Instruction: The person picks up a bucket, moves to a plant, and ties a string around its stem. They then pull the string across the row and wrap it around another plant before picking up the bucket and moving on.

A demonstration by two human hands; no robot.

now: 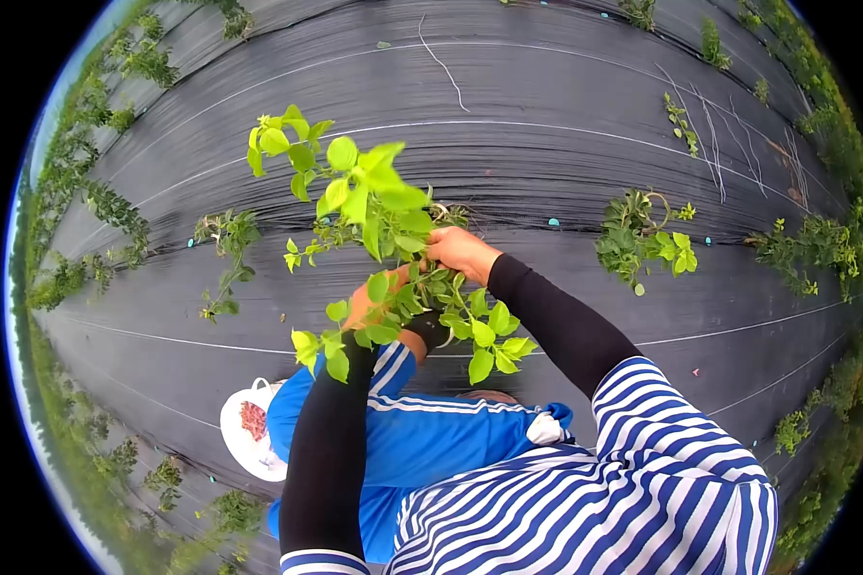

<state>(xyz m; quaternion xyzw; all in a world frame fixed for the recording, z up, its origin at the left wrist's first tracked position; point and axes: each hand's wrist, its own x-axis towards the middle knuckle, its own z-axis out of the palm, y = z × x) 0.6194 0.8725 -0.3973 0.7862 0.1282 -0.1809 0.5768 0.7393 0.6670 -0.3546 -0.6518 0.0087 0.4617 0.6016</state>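
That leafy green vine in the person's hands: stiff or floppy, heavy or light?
Probably floppy: the leafy vine sprawls and droops beyond the left hand and right hand. Likely light: thin stems, small leaves.

Black ground sheet [547, 115] covers the plot. Low plant [642, 240] at three o'clock, another [225, 259] at nine. White container [244, 450], red contents, at seven o'clock.
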